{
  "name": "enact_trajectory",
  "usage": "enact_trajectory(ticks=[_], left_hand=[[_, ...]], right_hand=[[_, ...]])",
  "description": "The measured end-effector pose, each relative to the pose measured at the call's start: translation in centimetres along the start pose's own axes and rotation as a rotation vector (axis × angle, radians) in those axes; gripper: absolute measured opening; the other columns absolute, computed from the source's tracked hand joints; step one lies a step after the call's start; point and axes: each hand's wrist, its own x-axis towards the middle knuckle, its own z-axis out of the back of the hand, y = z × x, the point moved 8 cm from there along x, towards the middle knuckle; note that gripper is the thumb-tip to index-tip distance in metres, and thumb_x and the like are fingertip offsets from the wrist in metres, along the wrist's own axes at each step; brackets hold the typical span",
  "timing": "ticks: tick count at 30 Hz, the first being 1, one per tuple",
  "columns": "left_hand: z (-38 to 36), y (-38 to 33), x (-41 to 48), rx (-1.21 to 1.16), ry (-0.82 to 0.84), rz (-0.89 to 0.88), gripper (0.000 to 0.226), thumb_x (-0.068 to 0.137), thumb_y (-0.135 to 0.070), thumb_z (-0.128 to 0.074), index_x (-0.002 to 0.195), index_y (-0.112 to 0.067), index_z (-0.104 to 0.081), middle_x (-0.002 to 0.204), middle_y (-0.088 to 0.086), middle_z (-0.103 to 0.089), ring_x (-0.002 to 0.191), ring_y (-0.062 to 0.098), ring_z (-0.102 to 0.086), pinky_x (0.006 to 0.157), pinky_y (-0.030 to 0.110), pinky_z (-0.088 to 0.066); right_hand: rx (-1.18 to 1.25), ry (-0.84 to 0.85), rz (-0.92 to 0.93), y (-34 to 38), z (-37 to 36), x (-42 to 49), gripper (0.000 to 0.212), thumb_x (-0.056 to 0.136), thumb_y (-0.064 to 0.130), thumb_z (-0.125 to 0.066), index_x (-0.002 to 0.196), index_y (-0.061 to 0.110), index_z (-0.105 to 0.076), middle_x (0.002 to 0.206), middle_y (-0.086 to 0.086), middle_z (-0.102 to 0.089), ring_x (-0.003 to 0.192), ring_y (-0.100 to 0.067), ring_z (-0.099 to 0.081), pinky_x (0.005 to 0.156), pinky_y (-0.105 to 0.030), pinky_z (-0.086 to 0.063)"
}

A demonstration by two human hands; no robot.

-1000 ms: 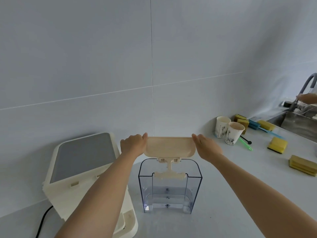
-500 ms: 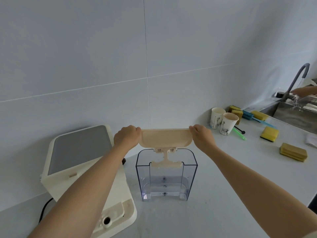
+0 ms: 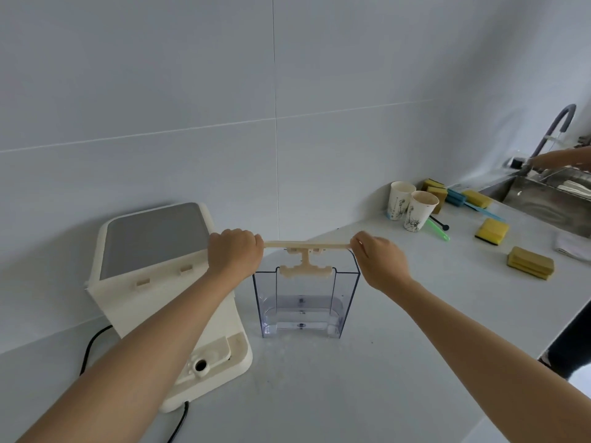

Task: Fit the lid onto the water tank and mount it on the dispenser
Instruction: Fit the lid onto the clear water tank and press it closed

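Note:
A clear plastic water tank (image 3: 305, 303) stands upright on the white counter, right of the cream dispenser (image 3: 166, 282). I hold the cream lid (image 3: 305, 245) level just above the tank's open top, seen edge-on. My left hand (image 3: 236, 252) grips its left end and my right hand (image 3: 379, 259) grips its right end. A cream T-shaped piece (image 3: 305, 270) hangs under the lid and reaches the tank's front rim. The dispenser has a grey top panel and a round port (image 3: 200, 366) on its base.
Two paper cups (image 3: 411, 207) stand at the back right, with yellow sponges (image 3: 491, 231), a sponge stack (image 3: 531, 262) and brushes beside them. A steel sink (image 3: 550, 199) with a tap is far right, another person's hand over it. A black cable (image 3: 92, 346) runs from the dispenser.
The lid has tipped from showing its face to lying level and edge-on, and has come down closer to the tank's top. Both hands kept their grip.

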Motion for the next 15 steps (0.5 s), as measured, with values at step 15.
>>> enact_trajectory(ticks=[15], left_hand=[[-2.3, -0.9, -3.2, 0.248, 0.078, -0.083, 0.039, 0.095, -0.017, -0.029, 0.095, -0.004, -0.066, 0.108, 0.012, -0.064, 0.108, 0.030, -0.054, 0.120, 0.042, -0.006]], right_hand=[[-0.090, 0.081, 0.034, -0.1, -1.9, -2.9, 0.034, 0.096, 0.027, -0.026, 0.116, 0.010, -0.048, 0.097, -0.013, -0.064, 0.078, -0.022, -0.043, 0.061, -0.030, -0.034]])
